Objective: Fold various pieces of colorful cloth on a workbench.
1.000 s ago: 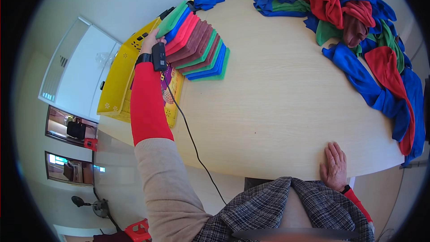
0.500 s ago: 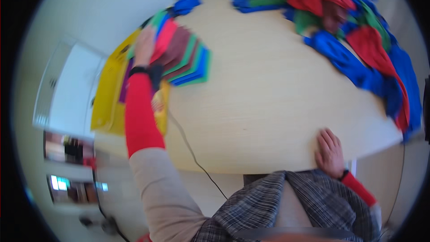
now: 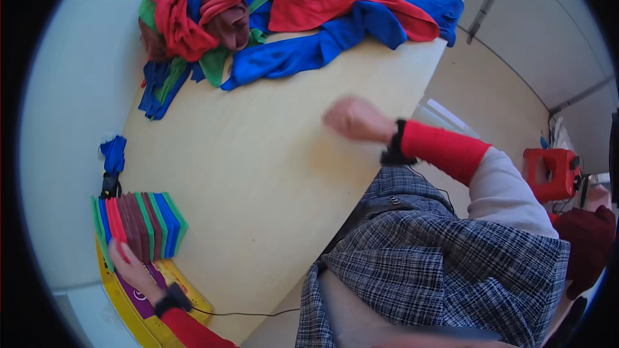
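My left hand (image 3: 132, 270) is at the near side of a row of folded cloths (image 3: 145, 225) in green, blue, red and brown, standing on edge. Its fingers are stretched out and touch the red cloths (image 3: 115, 216). Over the table, my right hand (image 3: 358, 119) is smeared by motion. It looks rounded, but its fingers cannot be made out, and I see nothing held in it. The cloth pile nearest to it includes a long blue cloth (image 3: 290, 58) and a red one (image 3: 348, 9), both loose and crumpled.
Below the folded row lies a yellow and purple container (image 3: 148, 303). A small blue cloth bundle (image 3: 113, 153) is at the table's left edge. A thin cable (image 3: 258, 314) crosses the near edge. Off the table at right stands a red machine (image 3: 551, 174).
The view has swung to the right. My right hand has risen from the table's near edge. My left hand now touches the near side of the folded cloths.
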### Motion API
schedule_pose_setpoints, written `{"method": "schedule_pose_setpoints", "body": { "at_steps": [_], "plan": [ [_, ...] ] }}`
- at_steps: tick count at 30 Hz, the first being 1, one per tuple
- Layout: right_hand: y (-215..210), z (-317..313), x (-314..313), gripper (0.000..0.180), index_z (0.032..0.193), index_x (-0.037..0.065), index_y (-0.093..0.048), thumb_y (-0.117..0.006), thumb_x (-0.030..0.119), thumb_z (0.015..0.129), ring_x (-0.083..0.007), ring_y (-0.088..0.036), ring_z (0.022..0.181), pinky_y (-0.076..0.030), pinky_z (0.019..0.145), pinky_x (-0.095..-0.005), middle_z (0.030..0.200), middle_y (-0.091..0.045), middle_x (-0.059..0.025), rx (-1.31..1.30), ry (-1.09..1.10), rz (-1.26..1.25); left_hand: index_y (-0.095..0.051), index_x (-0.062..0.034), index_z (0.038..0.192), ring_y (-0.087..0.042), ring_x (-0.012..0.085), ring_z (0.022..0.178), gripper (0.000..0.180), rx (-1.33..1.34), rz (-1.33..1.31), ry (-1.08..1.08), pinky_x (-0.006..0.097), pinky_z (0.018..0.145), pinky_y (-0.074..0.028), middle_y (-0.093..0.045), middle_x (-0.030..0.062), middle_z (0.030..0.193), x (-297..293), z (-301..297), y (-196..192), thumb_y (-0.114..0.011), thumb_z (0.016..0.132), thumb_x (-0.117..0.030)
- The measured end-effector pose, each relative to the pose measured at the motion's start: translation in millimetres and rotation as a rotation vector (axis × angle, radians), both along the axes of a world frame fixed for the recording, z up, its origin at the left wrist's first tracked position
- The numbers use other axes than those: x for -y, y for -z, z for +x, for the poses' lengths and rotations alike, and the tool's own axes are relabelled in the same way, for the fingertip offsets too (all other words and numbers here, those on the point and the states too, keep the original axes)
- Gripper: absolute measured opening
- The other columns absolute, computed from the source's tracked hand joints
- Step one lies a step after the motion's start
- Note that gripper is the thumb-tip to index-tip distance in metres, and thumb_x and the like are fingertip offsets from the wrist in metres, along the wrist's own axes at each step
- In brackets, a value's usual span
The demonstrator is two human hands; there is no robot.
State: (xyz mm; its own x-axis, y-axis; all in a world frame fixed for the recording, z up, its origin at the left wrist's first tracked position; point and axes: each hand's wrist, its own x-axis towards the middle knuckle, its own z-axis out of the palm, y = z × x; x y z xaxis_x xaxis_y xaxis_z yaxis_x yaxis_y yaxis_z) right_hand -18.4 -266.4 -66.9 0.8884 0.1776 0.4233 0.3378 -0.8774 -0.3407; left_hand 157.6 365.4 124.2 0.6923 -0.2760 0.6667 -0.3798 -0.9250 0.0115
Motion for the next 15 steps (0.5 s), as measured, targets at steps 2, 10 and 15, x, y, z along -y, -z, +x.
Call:
{"method": "schedule_pose_setpoints", "body": {
  "at_steps": [2, 10, 15],
  "plan": [
    [-2, 29, 58, 0.015, 0.093, 0.008, -0.068, -0.069, 0.017, 0.081, -0.0335, -0.064, 0.084, -0.049, 0.072, -0.0429, 0.089, -0.067, -0.0146, 0.398, 0.387, 0.096, -0.062, 0.0059, 0.121, -0.062, 0.0261, 0.111, 0.027, -0.202, -0.116, 0.056, 0.036, 0.098, -0.047, -0.066, 0.0151, 0.120, 39, -50, 26, -0.057, 0.103, -0.014],
    [-1, 53, 186, 0.039, 0.120, 0.007, -0.066, -0.073, 0.024, 0.086, -0.0335, -0.064, 0.109, -0.051, 0.092, -0.0388, 0.118, -0.068, -0.0139, 0.072, 0.933, -0.405, -0.068, 0.0037, 0.101, -0.068, 0.0241, 0.090, 0.014, -0.581, -0.315, 0.145, 0.033, 0.084, -0.052, -0.071, 0.0142, 0.094, 126, -168, 137, -0.065, 0.094, -0.008],
    [-5, 65, 206, 0.026, 0.116, 0.007, -0.068, -0.066, 0.018, 0.093, -0.0327, -0.069, 0.095, -0.054, 0.084, -0.0356, 0.104, -0.071, -0.0112, 0.075, 0.694, 0.088, -0.070, 0.0008, 0.100, -0.070, 0.0277, 0.086, 0.011, -0.614, -0.262, 0.187, 0.034, 0.081, -0.054, -0.071, 0.0153, 0.094, 163, -186, 148, -0.066, 0.093, -0.007]
  ]
}}
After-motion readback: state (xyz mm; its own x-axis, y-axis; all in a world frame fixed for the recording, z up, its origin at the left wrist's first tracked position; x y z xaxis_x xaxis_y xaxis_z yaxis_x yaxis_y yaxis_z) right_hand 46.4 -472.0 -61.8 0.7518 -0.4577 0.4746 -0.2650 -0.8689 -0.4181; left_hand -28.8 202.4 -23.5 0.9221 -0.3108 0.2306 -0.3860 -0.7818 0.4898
